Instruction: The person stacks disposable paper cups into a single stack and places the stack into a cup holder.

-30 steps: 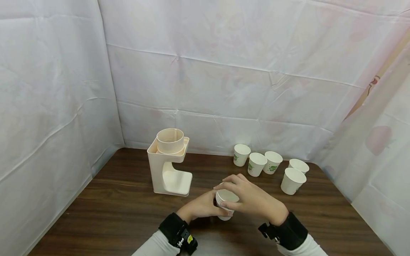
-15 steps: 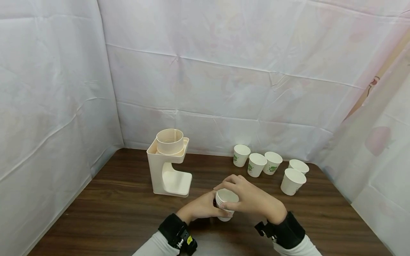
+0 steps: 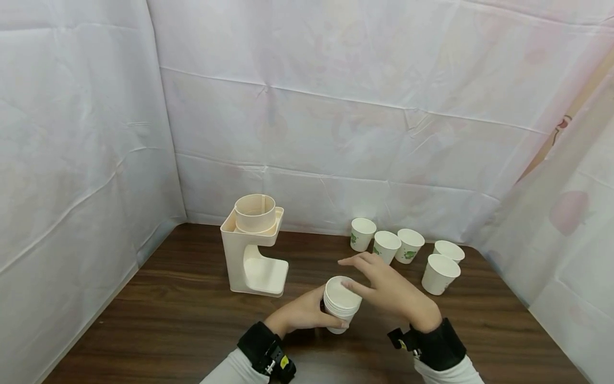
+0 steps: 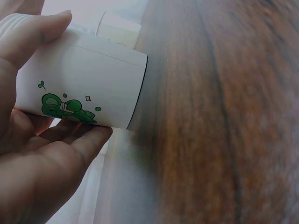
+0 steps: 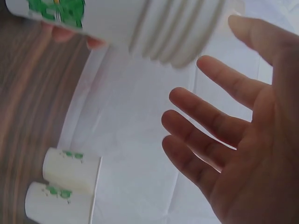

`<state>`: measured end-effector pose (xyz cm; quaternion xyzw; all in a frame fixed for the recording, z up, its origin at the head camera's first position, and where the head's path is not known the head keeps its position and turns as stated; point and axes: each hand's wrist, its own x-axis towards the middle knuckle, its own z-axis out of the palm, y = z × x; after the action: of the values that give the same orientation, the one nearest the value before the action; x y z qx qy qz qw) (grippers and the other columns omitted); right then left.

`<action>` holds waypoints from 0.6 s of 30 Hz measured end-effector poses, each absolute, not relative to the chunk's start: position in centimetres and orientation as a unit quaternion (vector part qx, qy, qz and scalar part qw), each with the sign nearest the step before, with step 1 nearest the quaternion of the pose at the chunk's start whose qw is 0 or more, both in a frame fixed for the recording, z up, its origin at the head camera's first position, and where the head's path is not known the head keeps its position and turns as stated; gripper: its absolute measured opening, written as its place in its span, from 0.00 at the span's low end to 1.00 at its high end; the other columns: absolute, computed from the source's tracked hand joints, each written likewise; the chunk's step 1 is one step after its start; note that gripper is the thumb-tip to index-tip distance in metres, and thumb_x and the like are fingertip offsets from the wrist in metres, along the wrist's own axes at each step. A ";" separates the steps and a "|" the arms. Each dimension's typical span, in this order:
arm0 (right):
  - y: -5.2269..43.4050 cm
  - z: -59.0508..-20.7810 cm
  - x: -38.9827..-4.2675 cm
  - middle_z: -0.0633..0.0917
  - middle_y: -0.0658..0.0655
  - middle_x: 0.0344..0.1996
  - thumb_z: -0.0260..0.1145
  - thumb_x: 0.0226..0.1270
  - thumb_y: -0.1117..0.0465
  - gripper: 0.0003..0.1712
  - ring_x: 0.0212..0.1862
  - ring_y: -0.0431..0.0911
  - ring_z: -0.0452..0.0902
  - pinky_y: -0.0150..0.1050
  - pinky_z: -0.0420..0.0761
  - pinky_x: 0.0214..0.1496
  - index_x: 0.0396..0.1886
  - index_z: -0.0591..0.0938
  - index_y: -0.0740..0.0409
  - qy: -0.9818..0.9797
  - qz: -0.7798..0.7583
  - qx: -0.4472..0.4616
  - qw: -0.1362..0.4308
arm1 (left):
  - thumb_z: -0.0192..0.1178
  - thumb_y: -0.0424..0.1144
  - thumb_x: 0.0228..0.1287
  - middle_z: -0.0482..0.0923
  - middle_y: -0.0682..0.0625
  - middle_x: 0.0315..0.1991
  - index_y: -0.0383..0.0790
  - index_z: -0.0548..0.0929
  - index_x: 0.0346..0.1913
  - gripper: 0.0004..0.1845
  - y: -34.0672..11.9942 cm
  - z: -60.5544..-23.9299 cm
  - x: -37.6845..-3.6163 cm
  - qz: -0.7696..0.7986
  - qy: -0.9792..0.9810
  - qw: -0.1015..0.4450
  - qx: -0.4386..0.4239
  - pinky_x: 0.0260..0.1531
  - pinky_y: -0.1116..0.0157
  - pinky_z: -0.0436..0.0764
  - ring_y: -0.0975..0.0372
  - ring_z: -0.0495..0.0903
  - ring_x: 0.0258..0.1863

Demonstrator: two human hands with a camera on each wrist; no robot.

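A stack of nested white paper cups (image 3: 341, 301) stands upright near the table's front, several rims showing. My left hand (image 3: 302, 310) grips it from the left, thumb on the near side and fingers round the far side. In the left wrist view, a green cartoon print marks the lowest cup (image 4: 84, 79), its base at the wood surface. My right hand (image 3: 386, 285) hovers at the upper right of the stack, fingers spread and holding nothing. The right wrist view shows its fingers (image 5: 210, 112) apart from the stacked rims (image 5: 177, 32).
A cream plastic stand (image 3: 235, 256) with a round holder (image 3: 255, 214) on top is at the left. Several single paper cups stand at the back right, among them a near cup (image 3: 440, 274) and a far cup (image 3: 362, 234). White cloth (image 3: 307, 133) hangs behind the table.
My right hand has let go of the stack's top, lifting up and to the right with its fingers spread. The left hand keeps its grip on the cups.
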<state>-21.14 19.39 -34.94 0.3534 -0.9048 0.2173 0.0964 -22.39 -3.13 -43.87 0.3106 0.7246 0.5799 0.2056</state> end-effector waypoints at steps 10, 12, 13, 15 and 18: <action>23.2 -34.4 -22.8 0.81 0.59 0.55 0.67 0.72 0.54 0.22 0.56 0.55 0.75 0.55 0.76 0.52 0.61 0.79 0.57 -0.920 0.185 0.283 0.198 | 0.76 0.37 0.55 0.78 0.59 0.55 0.49 0.68 0.70 0.40 -2.9 -43.7 -22.3 0.582 0.729 0.192 0.306 0.61 0.57 0.69 0.64 0.76 0.56; 24.3 -34.4 -23.2 0.81 0.62 0.53 0.68 0.71 0.56 0.22 0.54 0.58 0.75 0.56 0.75 0.51 0.60 0.80 0.60 -0.921 0.176 0.269 0.222 | 0.76 0.36 0.54 0.78 0.59 0.54 0.49 0.68 0.69 0.40 -2.9 -43.7 -22.3 0.582 0.729 0.191 0.306 0.61 0.58 0.69 0.64 0.76 0.56; 24.9 -34.5 -23.4 0.81 0.63 0.53 0.68 0.70 0.57 0.22 0.53 0.59 0.75 0.57 0.74 0.52 0.60 0.80 0.61 -0.921 0.170 0.261 0.234 | 0.76 0.36 0.54 0.79 0.59 0.54 0.48 0.68 0.69 0.40 -2.9 -43.7 -22.3 0.583 0.728 0.190 0.306 0.61 0.58 0.68 0.64 0.76 0.56; 26.1 -34.7 -23.7 0.82 0.65 0.51 0.68 0.69 0.59 0.21 0.53 0.62 0.75 0.59 0.73 0.53 0.59 0.80 0.62 -0.925 0.162 0.241 0.246 | 0.76 0.36 0.54 0.79 0.59 0.54 0.48 0.69 0.69 0.40 -2.9 -43.8 -22.2 0.584 0.728 0.189 0.306 0.61 0.58 0.68 0.65 0.76 0.56; 27.9 -35.0 -24.0 0.81 0.69 0.52 0.68 0.69 0.59 0.22 0.54 0.66 0.74 0.62 0.71 0.54 0.59 0.80 0.63 -0.937 0.156 0.200 0.241 | 0.77 0.36 0.53 0.79 0.59 0.53 0.48 0.69 0.69 0.40 -2.9 -43.8 -22.2 0.583 0.730 0.187 0.304 0.61 0.59 0.68 0.65 0.76 0.56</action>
<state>-23.99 27.92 -35.02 0.1998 -0.9370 0.1559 0.2405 -22.23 -2.88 -43.83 0.3035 0.7298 0.5834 0.1869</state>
